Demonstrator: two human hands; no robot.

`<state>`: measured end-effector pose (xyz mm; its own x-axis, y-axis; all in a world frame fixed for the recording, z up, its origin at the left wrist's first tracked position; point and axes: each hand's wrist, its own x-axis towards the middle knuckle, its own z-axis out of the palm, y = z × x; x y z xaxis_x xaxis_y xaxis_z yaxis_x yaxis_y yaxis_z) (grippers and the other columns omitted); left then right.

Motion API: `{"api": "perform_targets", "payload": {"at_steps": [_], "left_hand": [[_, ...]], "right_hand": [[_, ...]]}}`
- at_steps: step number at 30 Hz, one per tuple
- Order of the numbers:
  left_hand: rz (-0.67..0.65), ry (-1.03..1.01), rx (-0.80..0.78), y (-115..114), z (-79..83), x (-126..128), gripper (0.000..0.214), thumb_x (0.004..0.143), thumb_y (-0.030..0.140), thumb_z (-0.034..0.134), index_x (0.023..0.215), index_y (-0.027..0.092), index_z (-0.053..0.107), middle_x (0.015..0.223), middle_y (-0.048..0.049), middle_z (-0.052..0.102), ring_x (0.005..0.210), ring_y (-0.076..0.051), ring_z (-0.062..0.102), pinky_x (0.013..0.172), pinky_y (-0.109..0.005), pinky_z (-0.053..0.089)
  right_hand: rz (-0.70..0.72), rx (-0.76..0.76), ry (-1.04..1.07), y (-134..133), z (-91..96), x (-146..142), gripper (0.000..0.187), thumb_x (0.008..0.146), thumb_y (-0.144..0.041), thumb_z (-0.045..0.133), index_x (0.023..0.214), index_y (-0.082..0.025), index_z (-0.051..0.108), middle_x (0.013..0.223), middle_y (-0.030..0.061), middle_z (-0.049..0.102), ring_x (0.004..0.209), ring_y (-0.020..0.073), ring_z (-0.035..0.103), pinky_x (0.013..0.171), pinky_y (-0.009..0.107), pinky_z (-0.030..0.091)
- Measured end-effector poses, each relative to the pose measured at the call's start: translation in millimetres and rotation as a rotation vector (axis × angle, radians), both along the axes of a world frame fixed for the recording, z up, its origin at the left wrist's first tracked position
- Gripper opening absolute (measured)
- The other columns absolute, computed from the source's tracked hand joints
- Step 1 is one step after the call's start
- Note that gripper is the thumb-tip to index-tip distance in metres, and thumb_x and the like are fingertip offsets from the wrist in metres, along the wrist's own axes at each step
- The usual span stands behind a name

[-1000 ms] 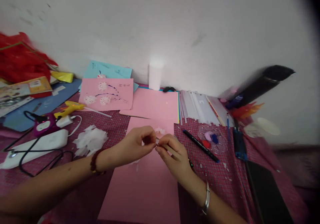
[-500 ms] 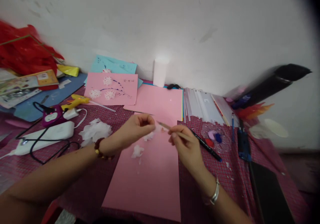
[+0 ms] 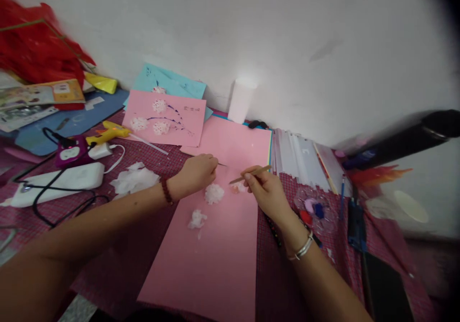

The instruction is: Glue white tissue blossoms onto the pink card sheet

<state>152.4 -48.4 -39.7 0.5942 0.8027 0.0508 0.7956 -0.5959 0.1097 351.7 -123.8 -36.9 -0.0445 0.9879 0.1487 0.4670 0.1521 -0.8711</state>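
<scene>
My left hand (image 3: 196,171) is closed near the top of a pink paper sheet (image 3: 212,255), and a thin dark point sticks out from its fingers. My right hand (image 3: 264,190) pinches a thin wooden stick (image 3: 251,174) that points left over the sheet. White tissue flowers lie on the pink sheet: one (image 3: 214,193) between my hands, one (image 3: 197,219) nearer me, and a smaller one (image 3: 238,187) beside my right fingers.
A finished pink card with tissue flowers (image 3: 166,117) leans at the back. A yellow glue gun (image 3: 108,132), a white power bank (image 3: 61,183) with cables and loose tissue (image 3: 133,179) lie left. Paint palette (image 3: 312,207), white paper strips (image 3: 302,156) and a black marker (image 3: 273,231) lie right.
My hands were joined over the sheet, working something small together. They have parted, and a tissue flower now lies on the pink sheet between them. The view has tilted down and left.
</scene>
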Motion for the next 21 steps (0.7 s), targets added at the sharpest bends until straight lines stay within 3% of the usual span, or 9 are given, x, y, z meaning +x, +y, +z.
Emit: {"api": "perform_targets", "payload": {"at_steps": [4, 11, 21], "left_hand": [[0.04, -0.041, -0.139, 0.5, -5.2, -2.2, 0.009, 0.076, 0.014, 0.047, 0.075, 0.017, 0.056, 0.072, -0.0037, 0.062, 0.063, -0.015, 0.054, 0.054, -0.026, 0.029], [0.041, -0.059, -0.14, -1.1, -7.5, -2.7, 0.012, 0.075, 0.014, 0.044, 0.073, 0.017, 0.056, 0.069, -0.0037, 0.061, 0.059, -0.015, 0.051, 0.053, -0.027, 0.028], [-0.074, -0.221, -0.085, -5.7, -9.4, 28.7, 0.012, 0.072, 0.012, 0.047, 0.067, 0.016, 0.057, 0.075, -0.0043, 0.058, 0.068, -0.015, 0.051, 0.059, -0.027, 0.036]], "right_hand": [[0.061, 0.05, -0.212, 5.1, -1.3, -5.9, 0.018, 0.091, -0.027, 0.046, 0.088, -0.019, 0.061, 0.075, 0.0029, 0.066, 0.065, 0.0143, 0.061, 0.063, 0.026, 0.044], [0.031, 0.12, -0.455, 6.3, -0.7, -3.6, 0.019, 0.092, -0.025, 0.042, 0.091, -0.019, 0.061, 0.09, 0.0066, 0.069, 0.082, 0.0195, 0.065, 0.072, 0.029, 0.045], [0.003, 0.128, -0.525, 3.8, 0.5, 4.8, 0.019, 0.093, -0.027, 0.041, 0.093, -0.02, 0.059, 0.094, 0.0074, 0.069, 0.085, 0.0223, 0.066, 0.072, 0.032, 0.045]]}}
